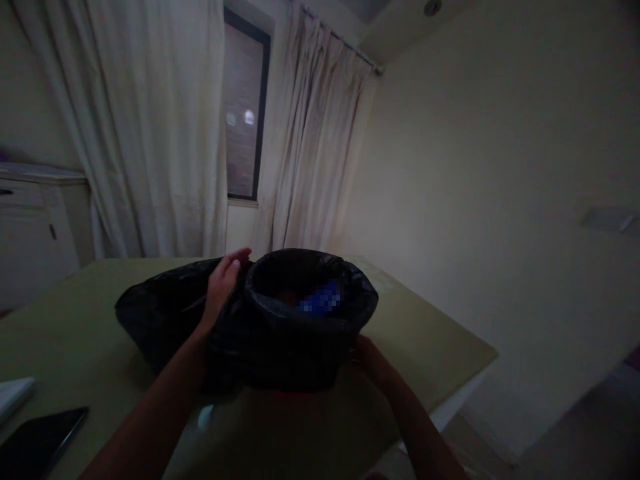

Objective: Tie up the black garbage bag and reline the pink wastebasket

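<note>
A bin lined with a black plastic bag (295, 347) stands on the table in front of me, its mouth facing up and tilted towards me. The liner is folded over the rim, and a blue thing (323, 299), blurred out, lies inside. To the left, a loose part of the black bag (165, 307) bulges out and sags open. My left hand (225, 283) lies against the plastic between this part and the rim, fingers stretched out. Low on the bin's right side, my right hand (367, 359) touches the liner; its fingertips are hidden in shadow. A sliver of red shows under the bin.
A dark phone (43, 440) and a white object (15, 393) lie at the near left of the greenish table (430, 327). The table's right edge runs near the wall. Behind stand curtains (165, 133), a window and a white cabinet (35, 227).
</note>
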A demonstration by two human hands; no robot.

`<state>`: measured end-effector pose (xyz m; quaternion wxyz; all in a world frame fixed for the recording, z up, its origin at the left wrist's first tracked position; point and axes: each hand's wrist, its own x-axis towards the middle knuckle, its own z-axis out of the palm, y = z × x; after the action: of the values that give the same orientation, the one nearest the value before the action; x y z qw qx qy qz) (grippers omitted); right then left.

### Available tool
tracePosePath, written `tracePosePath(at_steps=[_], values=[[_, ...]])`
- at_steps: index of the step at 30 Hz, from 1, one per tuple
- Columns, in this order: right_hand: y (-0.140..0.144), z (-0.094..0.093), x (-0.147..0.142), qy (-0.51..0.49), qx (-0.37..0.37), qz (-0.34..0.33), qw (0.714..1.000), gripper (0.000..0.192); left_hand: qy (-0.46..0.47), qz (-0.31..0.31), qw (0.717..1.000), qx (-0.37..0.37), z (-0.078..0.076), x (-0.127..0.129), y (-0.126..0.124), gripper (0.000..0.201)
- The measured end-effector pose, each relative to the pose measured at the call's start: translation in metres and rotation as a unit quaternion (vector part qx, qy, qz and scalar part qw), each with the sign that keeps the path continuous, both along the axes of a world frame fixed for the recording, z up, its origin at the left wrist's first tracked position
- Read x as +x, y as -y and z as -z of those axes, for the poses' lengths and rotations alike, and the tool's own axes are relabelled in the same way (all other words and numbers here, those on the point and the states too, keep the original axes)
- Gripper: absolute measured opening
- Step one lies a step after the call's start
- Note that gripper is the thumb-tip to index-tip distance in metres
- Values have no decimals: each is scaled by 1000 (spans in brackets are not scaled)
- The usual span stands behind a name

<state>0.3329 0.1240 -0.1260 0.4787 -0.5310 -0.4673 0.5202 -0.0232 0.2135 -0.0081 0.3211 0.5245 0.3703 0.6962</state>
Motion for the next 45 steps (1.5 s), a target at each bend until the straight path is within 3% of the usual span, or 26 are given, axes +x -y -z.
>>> tracePosePath(at_steps=[3, 6, 8, 9, 12, 15, 18, 20, 24, 27, 30, 35, 40, 45], values=[[19, -4, -10, -31, -32, -11, 999, 62, 9, -28, 998, 64, -26, -3, 13, 41], [19, -5, -21, -89, -17, 57, 994, 59, -134, -51, 976, 166, -46, 4, 62, 36], [13, -12, -26, -132, 18, 117, 984, 60, -270, -8, 930, 248, -53, 16, 94, 34], [10, -19, -27, -157, 49, 131, 978, 63, -352, 8, 889, 292, -54, 24, 106, 33], [5, -56, -28, -217, 161, 121, 955, 64, -533, 18, 792, 296, -49, 45, 121, 31], [5, -101, -25, -240, 205, 151, 937, 56, -590, 19, 759, 275, -39, 56, 117, 26], [3, -143, -18, -239, 229, 229, 915, 52, -586, -18, 750, 308, -30, 60, 111, 24], [0, -169, -18, -201, 236, 242, 919, 52, -568, -43, 745, 348, -24, 64, 110, 26], [-7, -215, -41, -78, 212, 174, 959, 52, -533, -71, 737, 410, -16, 76, 115, 31], [-9, -236, -71, -29, 177, 76, 981, 50, -539, -71, 736, 403, -16, 79, 119, 29], [-9, -245, -96, -9, 161, -9, 987, 45, -552, -81, 735, 385, -19, 75, 118, 29], [-15, -253, -116, -27, 162, -60, 985, 44, -551, -104, 720, 409, -21, 68, 110, 31], [-28, -254, -123, -33, 181, -59, 981, 41, -535, -107, 721, 428, -21, 63, 105, 36], [-42, -258, -118, 27, 176, -55, 983, 38, -517, -109, 721, 449, -22, 64, 109, 42]])
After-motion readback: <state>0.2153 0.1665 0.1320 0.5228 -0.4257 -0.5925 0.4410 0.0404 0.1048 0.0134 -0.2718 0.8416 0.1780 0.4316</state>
